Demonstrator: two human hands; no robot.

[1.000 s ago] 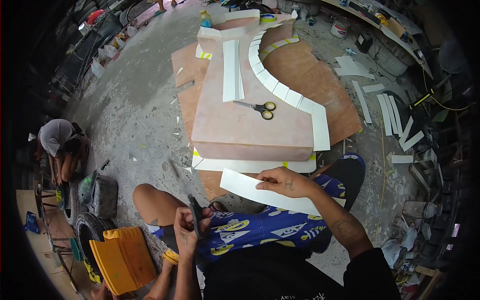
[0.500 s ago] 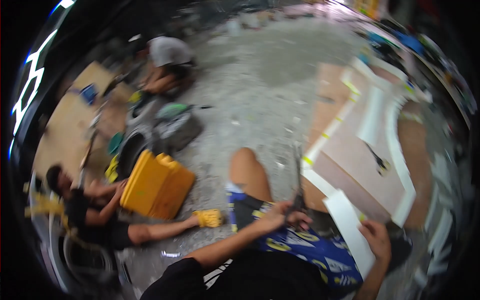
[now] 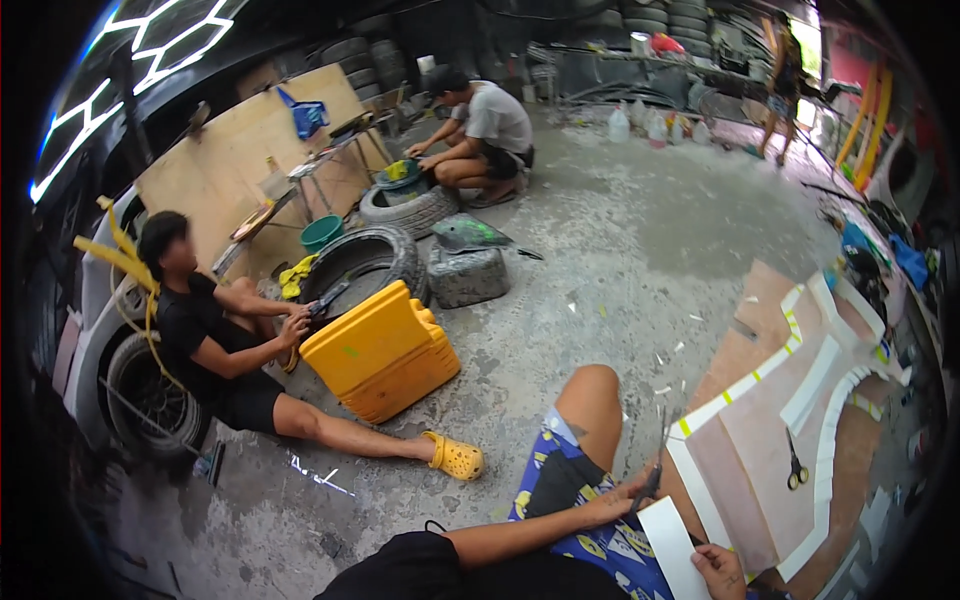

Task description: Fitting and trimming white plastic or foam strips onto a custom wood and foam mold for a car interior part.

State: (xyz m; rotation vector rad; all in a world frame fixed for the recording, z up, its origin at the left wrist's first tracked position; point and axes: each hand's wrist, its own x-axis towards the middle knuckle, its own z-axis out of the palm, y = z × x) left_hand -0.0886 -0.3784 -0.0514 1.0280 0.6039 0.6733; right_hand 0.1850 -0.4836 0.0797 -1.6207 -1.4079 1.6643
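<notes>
My left hand is closed on a pair of dark scissors, whose blades point up and away from me over the floor. In my right hand, a white strip is pinched between thumb and fingers, its far end close to the scissors but not seen between the blades. Beyond my hands at the right lies a flat brown board bearing a pinkish cut-out shape, edged with white strips and yellow-green tape. A second pair of scissors and a loose white strip rest on that shape.
A yellow plastic container stands left of my knee, beside a seated person with an outstretched leg. Tyres and a grey block lie behind. Another person squats farther back. White scraps litter the concrete floor.
My view has swung left and up, so the scene sits farther right and more of the back shows. Both hands keep their hold on the scissors and the white strip.
</notes>
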